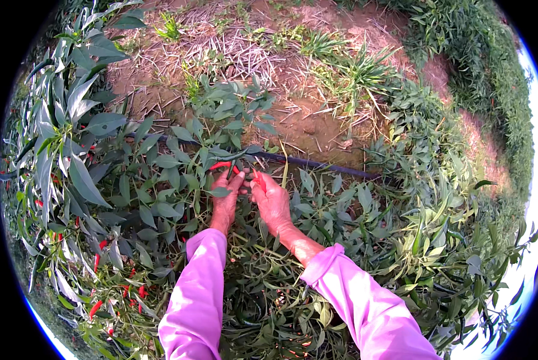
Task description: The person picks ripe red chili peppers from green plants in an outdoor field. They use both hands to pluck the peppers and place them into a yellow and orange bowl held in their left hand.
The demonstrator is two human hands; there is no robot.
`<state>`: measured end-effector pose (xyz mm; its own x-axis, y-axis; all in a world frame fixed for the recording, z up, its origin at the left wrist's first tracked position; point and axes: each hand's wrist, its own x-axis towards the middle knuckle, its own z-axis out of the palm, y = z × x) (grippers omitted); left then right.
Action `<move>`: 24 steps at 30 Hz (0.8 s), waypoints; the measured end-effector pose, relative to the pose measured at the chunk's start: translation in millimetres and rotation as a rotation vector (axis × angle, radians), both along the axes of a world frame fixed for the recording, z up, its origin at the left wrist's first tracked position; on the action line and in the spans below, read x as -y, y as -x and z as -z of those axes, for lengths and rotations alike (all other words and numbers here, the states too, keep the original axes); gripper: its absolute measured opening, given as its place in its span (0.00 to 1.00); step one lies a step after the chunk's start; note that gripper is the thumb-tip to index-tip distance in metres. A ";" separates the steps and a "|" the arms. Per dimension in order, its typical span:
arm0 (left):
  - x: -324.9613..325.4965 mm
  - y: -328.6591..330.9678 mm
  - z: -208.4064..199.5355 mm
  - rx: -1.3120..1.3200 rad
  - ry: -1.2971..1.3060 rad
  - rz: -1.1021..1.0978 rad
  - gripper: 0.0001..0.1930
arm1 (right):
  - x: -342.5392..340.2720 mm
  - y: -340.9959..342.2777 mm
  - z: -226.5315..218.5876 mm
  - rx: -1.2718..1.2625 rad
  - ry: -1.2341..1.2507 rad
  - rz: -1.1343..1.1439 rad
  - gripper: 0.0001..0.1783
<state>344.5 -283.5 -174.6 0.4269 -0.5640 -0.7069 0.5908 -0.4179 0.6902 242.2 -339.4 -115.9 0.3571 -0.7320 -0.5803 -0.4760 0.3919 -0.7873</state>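
Observation:
Both my hands work among the leaves of a chili pepper plant (179,159), in the middle of the view. My left hand (226,197) has its fingers closed at a red chili pepper (222,165), which shows just above the fingertips, partly under leaves. Close beside it, my right hand (271,203) is closed on another red chili pepper (257,177), whose end sticks up between thumb and fingers. The fingertips of the two hands are nearly together. A dark green chili pepper (238,155) hangs just above them.
A black hose (317,164) runs along the ground just beyond my hands. Past it lie bare soil, dry straw (239,57) and a grass tuft (359,72). Taller pepper plants stand left, with several red peppers (96,309) low down. Dense foliage (443,222) spreads on the right.

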 end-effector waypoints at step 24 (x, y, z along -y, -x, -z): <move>-25.6 6.4 -10.4 0.871 0.107 0.984 0.22 | -1.3 41.0 19.3 -0.081 0.030 -0.291 0.15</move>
